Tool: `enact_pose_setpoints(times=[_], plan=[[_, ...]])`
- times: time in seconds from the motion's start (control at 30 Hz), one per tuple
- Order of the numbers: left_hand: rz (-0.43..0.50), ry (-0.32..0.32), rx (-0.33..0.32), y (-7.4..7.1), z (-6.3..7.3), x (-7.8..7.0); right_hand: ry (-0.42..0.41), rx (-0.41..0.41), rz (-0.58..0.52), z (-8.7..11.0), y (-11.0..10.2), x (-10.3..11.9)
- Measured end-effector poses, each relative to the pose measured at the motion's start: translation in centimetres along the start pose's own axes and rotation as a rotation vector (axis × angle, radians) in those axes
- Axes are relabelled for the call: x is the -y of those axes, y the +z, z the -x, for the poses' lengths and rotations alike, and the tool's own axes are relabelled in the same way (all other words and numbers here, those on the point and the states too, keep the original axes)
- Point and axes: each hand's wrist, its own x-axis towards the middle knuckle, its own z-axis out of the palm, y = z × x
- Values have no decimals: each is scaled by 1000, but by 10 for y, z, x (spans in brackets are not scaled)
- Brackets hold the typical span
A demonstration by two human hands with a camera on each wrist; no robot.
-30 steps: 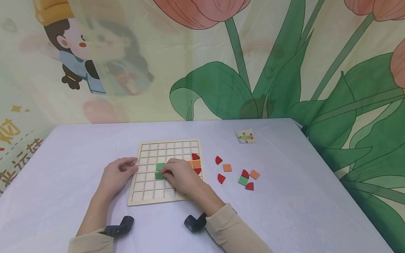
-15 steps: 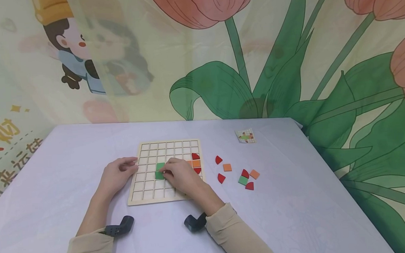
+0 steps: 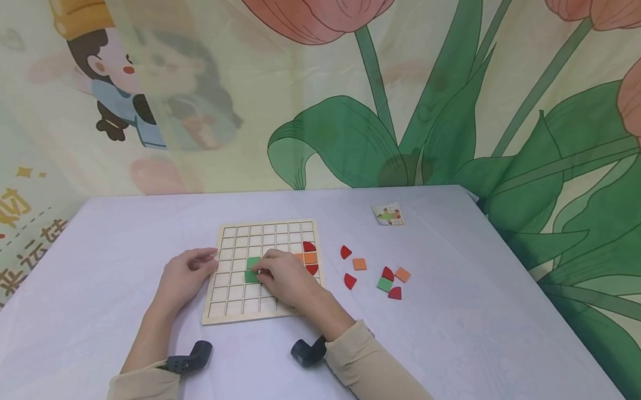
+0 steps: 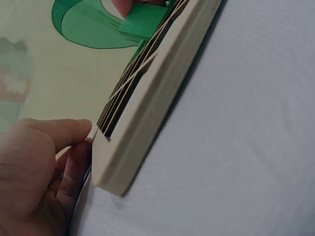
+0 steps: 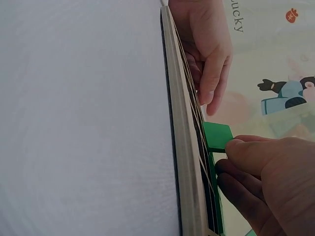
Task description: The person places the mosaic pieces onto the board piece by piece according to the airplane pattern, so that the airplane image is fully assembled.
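Note:
Thumb and fingertips of my right hand (image 3: 288, 276) pinch a green square tile (image 5: 217, 136), which looks raised on edge from the pale gridded wooden board (image 3: 233, 293). Another green square (image 3: 254, 262) lies in the grid beside those fingertips. More green shows low along the board in the right wrist view, partly hidden by the hand. At the board's right side sit orange squares (image 3: 311, 258) between red quarter-circle pieces (image 3: 309, 247). My left hand (image 3: 186, 274) rests at the board's left edge, its fingertips touching the rim, fingers relaxed.
Right of the board lie loose red quarter-circles (image 3: 346, 253), orange squares (image 3: 360, 264) and a green square (image 3: 385, 285). Behind them lies a small picture card (image 3: 388, 215). The white-covered table (image 3: 466, 337) meets a printed backdrop (image 3: 204, 109) at its far edge.
The green tile in my right fingers has tilted or shifted very slightly against the board. Both hands stay in place; my left hand has not moved.

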Motion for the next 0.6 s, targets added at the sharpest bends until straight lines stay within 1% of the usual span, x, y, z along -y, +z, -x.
enact_pose_setpoints(times=[0.27,0.6], plan=[[-4,-7,-3,0,-1,1,5,-4,-7,-1,1,1],[-5,-5,-14,0,-1,-2,-16,-38,-21,-1,2,0]])
